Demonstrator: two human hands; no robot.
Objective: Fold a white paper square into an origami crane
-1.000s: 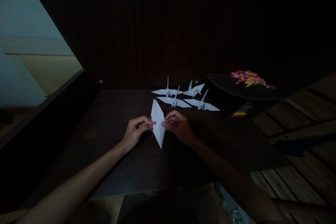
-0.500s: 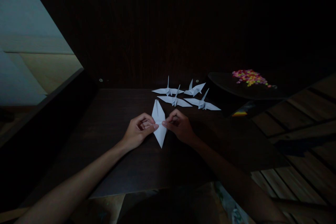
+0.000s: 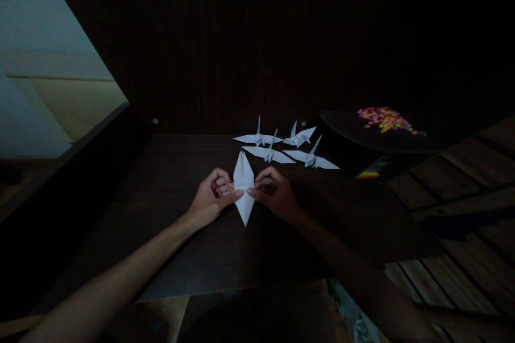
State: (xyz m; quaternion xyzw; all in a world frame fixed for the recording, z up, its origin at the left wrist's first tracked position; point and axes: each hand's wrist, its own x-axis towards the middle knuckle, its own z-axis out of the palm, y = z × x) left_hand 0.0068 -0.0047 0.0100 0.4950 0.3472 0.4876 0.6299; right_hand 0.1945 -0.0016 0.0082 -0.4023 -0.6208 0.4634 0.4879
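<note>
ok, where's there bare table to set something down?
Tabletop looks bare between the side board and left hand, and between the folded paper and the near edge. Crowded: beyond that paper, four paper cranes. Right of the right hand: too dark to tell.

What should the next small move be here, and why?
Perhaps slide both thumbs outward along the crosswise crease on the folded paper to sharpen it: the left hand and right hand hold its sides, and their thumbs rest close to that line.

We have room over the tabletop (image 3: 148,187) left of our left hand (image 3: 211,197); four paper cranes (image 3: 269,155) block us beyond the folded paper (image 3: 244,174).
</note>
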